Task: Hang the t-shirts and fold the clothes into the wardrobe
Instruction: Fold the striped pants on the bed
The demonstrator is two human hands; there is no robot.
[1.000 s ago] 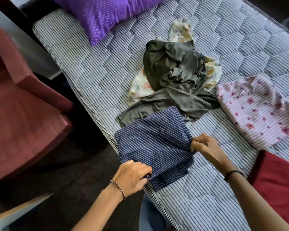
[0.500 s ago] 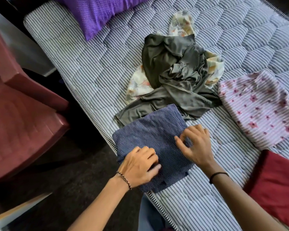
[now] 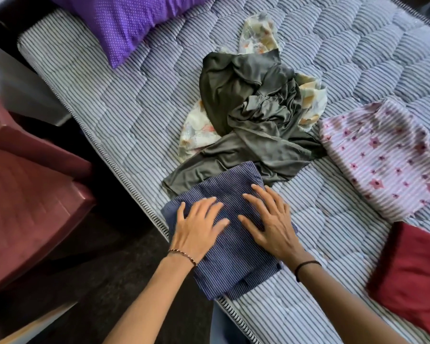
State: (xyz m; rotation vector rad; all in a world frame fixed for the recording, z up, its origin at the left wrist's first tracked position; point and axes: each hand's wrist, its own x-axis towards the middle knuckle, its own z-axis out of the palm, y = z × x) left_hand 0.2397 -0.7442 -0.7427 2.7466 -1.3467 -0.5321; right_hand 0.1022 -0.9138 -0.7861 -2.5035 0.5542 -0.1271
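A folded navy striped garment [image 3: 236, 264] lies at the near edge of the striped mattress [image 3: 124, 115]. My left hand [image 3: 199, 227] and my right hand [image 3: 271, 222] both press flat on it, fingers spread and straight. Just beyond it lies a crumpled grey-olive garment [image 3: 253, 115] on top of a pale floral cloth [image 3: 196, 135]. A pink flowered striped garment [image 3: 387, 157] lies to the right, and a folded dark red garment [image 3: 417, 274] sits at the right edge.
A purple dotted pillow [image 3: 134, 21] lies at the head of the mattress. A dark red plastic chair [image 3: 27, 189] stands on the left beside the bed, across a strip of dark floor [image 3: 97, 281].
Both hands let go of the navy garment's edges, moved onto its top and flattened out on it.
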